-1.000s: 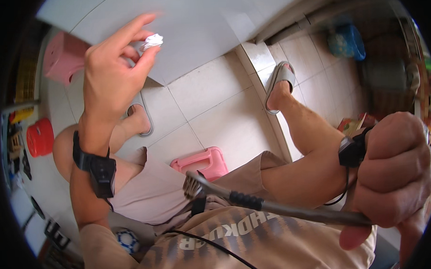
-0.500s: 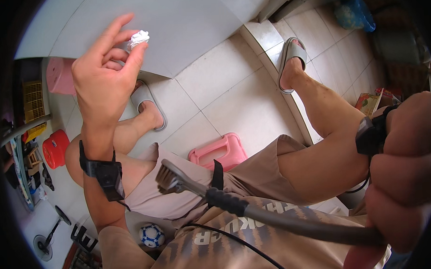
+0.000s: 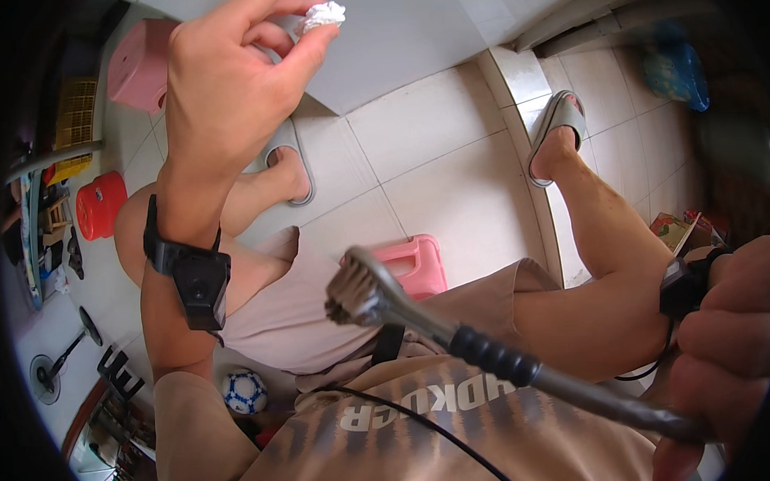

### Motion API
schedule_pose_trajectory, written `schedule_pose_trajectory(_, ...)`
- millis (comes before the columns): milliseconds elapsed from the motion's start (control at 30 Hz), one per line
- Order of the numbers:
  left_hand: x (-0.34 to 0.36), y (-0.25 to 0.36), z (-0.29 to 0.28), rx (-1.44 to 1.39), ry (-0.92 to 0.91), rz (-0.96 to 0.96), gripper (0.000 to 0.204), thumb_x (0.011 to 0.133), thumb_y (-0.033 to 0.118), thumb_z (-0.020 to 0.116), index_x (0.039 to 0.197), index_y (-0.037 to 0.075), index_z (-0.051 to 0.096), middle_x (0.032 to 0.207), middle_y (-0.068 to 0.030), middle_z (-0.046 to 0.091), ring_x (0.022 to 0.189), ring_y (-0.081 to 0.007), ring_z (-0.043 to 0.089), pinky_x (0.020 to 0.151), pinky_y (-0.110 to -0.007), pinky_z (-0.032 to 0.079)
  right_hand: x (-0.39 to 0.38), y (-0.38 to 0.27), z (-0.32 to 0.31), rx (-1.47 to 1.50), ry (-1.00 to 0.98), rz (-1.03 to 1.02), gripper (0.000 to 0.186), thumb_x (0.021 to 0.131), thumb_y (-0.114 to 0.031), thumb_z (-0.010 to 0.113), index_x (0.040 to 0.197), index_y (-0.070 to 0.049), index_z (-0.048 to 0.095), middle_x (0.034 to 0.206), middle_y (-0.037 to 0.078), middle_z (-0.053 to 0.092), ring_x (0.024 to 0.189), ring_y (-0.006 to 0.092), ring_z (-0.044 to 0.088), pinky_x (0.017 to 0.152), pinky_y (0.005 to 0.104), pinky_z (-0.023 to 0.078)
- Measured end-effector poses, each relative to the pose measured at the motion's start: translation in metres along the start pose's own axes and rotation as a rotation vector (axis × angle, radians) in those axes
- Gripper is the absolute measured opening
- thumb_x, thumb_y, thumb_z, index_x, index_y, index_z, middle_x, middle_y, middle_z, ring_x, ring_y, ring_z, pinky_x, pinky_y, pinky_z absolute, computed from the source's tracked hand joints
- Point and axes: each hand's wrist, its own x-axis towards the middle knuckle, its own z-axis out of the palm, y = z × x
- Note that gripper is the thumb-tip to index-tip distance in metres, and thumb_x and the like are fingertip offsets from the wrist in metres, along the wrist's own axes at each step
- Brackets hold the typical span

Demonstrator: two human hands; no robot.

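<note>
A wad (image 3: 323, 18) is fingertip-pinched by left hand (image 3: 231, 85), beyond the brush (image 3: 495, 355) clasped at its end by right hand (image 3: 732, 339).

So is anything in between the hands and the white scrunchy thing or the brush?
Nothing visible is. The left hand pinches the white wad directly, and the right hand holds the brush by its handle, though part of that grip is hidden.
</note>
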Motion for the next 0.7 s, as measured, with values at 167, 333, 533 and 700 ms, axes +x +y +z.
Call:
schedule_pose_trajectory(167,0.001,0.005,0.0,0.028,0.08,0.026,0.04,0.083,-0.004,0.077,0.12,-0.011,0.068,0.09,-0.0097,0.076,0.065,-0.0018,0.06,0.056,-0.016,0.047,0.001,0.0,0.0,-0.007,-0.012,0.03,0.048,0.085,-0.063,0.073,0.075,-0.019,0.055,0.069,-0.005,0.052,0.056,0.0115,0.041,0.052,0.0294,0.03)
schedule_pose_trajectory(333,-0.003,-0.003,0.0,0.119,0.08,0.121,0.042,0.083,-0.004,0.077,0.123,-0.012,0.066,0.089,-0.0092,0.075,0.065,-0.0012,0.059,0.056,-0.016,0.047,0.002,-0.001,0.006,0.012,-0.019,0.054,0.049,0.085,-0.063,0.073,0.076,-0.019,0.055,0.069,-0.005,0.053,0.056,0.0116,0.041,0.052,0.0295,0.03)
schedule_pose_trajectory(533,0.004,0.0,-0.006,0.09,0.053,0.007,0.043,0.083,-0.002,0.079,0.122,-0.013,0.066,0.085,-0.0067,0.074,0.065,-0.0004,0.058,0.056,-0.015,0.046,0.003,0.002,0.005,0.033,-0.035,0.05,0.049,0.085,-0.063,0.073,0.076,-0.019,0.055,0.069,-0.005,0.053,0.056,0.0117,0.041,0.052,0.0296,0.031)
schedule_pose_trajectory(700,0.0,0.018,0.001,0.221,0.082,0.074,0.043,0.082,-0.002,0.078,0.122,-0.012,0.067,0.083,-0.0049,0.074,0.063,0.0005,0.057,0.056,-0.015,0.046,0.009,0.0,0.022,0.041,-0.041,0.048,0.049,0.085,-0.064,0.073,0.076,-0.019,0.056,0.069,-0.005,0.053,0.056,0.0118,0.042,0.052,0.0297,0.031)
